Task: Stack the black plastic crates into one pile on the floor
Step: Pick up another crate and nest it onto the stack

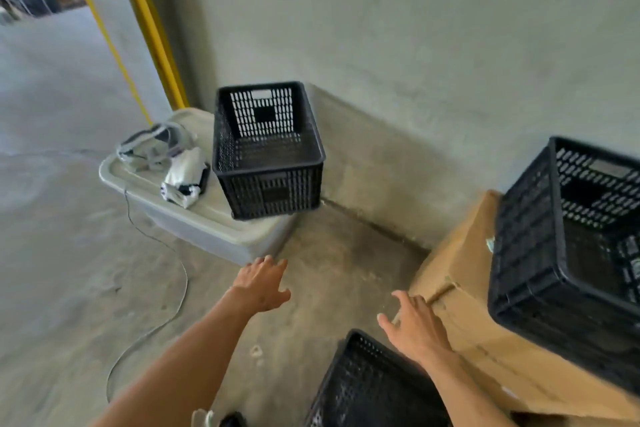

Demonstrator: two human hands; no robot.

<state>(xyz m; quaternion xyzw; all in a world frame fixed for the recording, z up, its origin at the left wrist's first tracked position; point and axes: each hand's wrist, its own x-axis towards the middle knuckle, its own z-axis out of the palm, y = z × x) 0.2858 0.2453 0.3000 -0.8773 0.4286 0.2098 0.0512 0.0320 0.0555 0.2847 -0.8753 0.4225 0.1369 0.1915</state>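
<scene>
1. Three black plastic crates in view, none stacked together. The far crate (268,149) sits upright on the lid of a grey plastic storage tub (194,215), at the tub's right end next to the concrete wall (415,45); it looks empty.
2. A second crate (568,263) rests tilted on a cardboard box (460,288) at my right. Something pale shows through its mesh, too blurred to name.
3. The third crate (367,385) is on the floor (69,270) at the bottom of view, under my right forearm; only part of it shows.
4. My left hand (261,282) is stretched forward, palm down, fingers spread and slack, gripping nothing. It hangs in front of the tub's near corner, short of the far crate.
5. My right hand (414,326) is likewise loose and holds nothing, fingers splayed, just beside the cardboard box's near corner and above the floor crate's far edge. Whether it touches the box, I cannot tell.
6. On the tub lid, left of the far crate: a headset (152,146) and a white bundle (183,177).
7. A thin cable (173,291) trails from the tub across the floor.
8. Yellow post (149,21) stands at the wall's left edge.
</scene>
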